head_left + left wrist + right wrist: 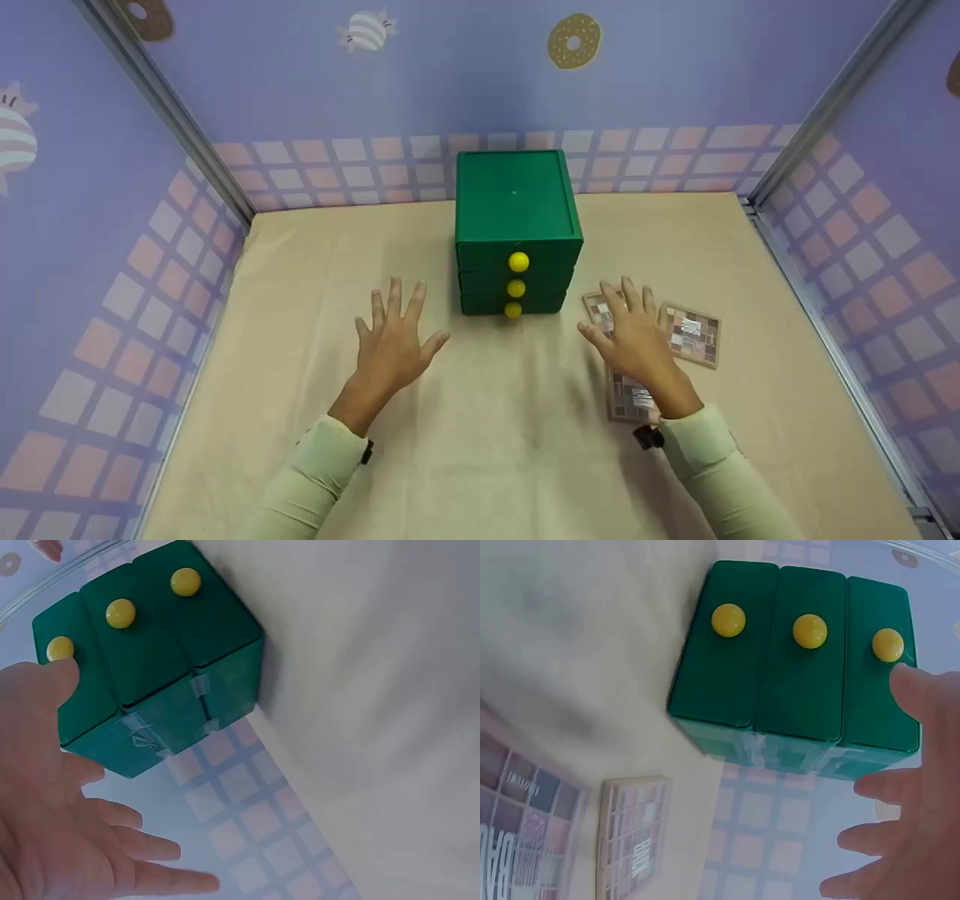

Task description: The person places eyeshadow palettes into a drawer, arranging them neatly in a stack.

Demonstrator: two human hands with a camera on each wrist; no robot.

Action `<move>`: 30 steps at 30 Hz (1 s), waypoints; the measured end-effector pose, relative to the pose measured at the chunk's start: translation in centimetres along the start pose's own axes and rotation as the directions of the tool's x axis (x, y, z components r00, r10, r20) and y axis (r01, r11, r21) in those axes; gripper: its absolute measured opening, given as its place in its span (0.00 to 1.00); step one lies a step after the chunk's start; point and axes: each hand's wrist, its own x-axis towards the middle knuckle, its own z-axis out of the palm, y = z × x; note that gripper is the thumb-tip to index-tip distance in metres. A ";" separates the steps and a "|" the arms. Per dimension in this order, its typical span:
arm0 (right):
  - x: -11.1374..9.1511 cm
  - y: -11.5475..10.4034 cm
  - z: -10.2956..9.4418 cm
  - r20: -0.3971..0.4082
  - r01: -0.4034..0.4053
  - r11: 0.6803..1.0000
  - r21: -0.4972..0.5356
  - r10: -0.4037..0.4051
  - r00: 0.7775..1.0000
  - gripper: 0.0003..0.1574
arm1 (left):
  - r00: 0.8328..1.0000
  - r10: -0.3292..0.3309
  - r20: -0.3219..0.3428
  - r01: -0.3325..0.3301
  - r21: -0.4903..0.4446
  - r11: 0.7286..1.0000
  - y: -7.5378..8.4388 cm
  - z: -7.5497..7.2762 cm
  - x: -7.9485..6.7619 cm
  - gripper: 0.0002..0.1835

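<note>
Left hand and right hand were spread wide, empty, before the green drawer box
Head: the box stood far back on the desk, yellow knobs facing the hands, presumably for easy reach; palettes lay to its right, not blocking its front. Left wrist: clear tape on its side, rather blurred, may have held it together. Right wrist: two palettes lay near the box, apart from it

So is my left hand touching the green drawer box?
Apart. The head view shows it: a strip of beige cloth lies between your left hand and the green drawer box.
</note>
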 end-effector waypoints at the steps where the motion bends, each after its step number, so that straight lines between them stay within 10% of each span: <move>1: 0.1 -0.2 -0.1 -0.016 0.002 1.000 0.014 -0.002 1.000 0.51 | 1.000 0.002 -0.008 -0.003 -0.033 0.999 0.1 -0.1 0.1 0.45; 9: 0.9 -1.9 0.0 -0.176 0.030 0.977 0.211 0.008 0.984 0.41 | 0.992 0.020 -0.121 -0.051 -0.262 0.964 1.2 -0.6 1.4 0.40; 30: 4.3 -7.9 2.3 -0.355 0.110 0.820 0.561 0.119 0.927 0.19 | 0.973 -0.195 -0.124 0.045 -0.727 0.685 4.7 -0.8 7.5 0.28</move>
